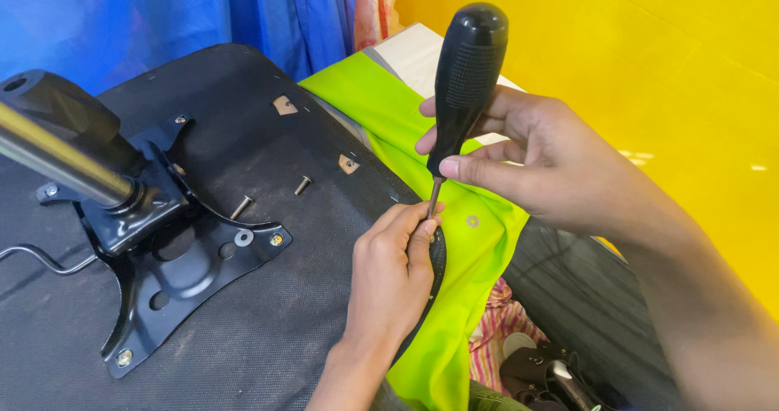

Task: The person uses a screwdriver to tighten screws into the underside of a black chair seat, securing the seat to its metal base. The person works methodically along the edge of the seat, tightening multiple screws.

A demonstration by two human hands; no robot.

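The right hand (pixel 560 167) has its fingers (pixel 466 167) wrapped shut around the lower end of a black-handled screwdriver (pixel 466 70), held nearly upright with a slight tilt. The tip comes down at the edge of the upturned chair seat (pixel 243 330), right where the lime green cloth (pixel 454 297) meets it, about 4 o'clock from the black metal bracket (pixel 162 249). The left hand (pixel 389 281) has its fingers (pixel 410 232) pinched closed around the thin shaft right at the tip, steadying it. I can't see the screw head itself, it's hidden behind those fingers.

What I'd worry about: the grip is low on a tall handle, so if the tip pops out of the screw it could jab the left fingertips sitting right beside it, or tear the green cloth. The tilt makes a slip more likely too.

Two loose screws (pixel 241 207) lie on the seat at roughly 2 o'clock from the bracket, and a nudge could roll them off the edge.

No packages or signs in view. Only small tan square patches (pixel 285 104) on the seat at 12 to 1 o'clock of the bracket, and I can't tell whether they're labels. There's a blue curtain (pixel 162 13) behind and a yellow floor (pixel 649 70) to the right.
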